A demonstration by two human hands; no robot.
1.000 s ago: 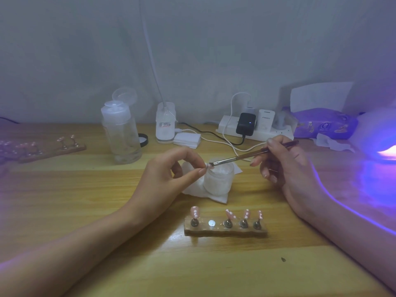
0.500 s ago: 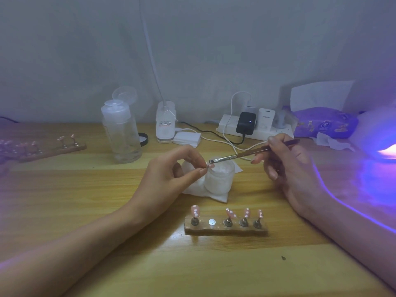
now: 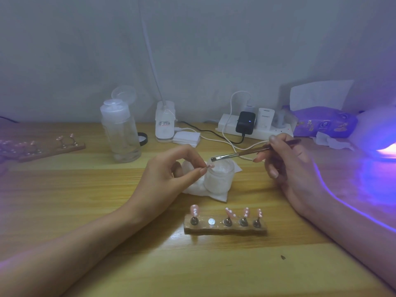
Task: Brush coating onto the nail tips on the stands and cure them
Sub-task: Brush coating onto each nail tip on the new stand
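the left hand pinches one pink nail tip between thumb and forefinger, with the other fingers loosely curled behind. it holds the tip at the ten o'clock rim of the frosted jar. the right hand grips the brush like a pen, fingers pressed round the handle. the brush's long axis runs from three o'clock toward nine. its bristles hang at one o'clock of the held tip, near but not touching, so the stroke probably needs a short drop toward seven. the wooden stand lies at six o'clock of the jar, with four tips upright and one bare magnet. the glowing curing lamp sits well apart at three o'clock, nearer the right hand.
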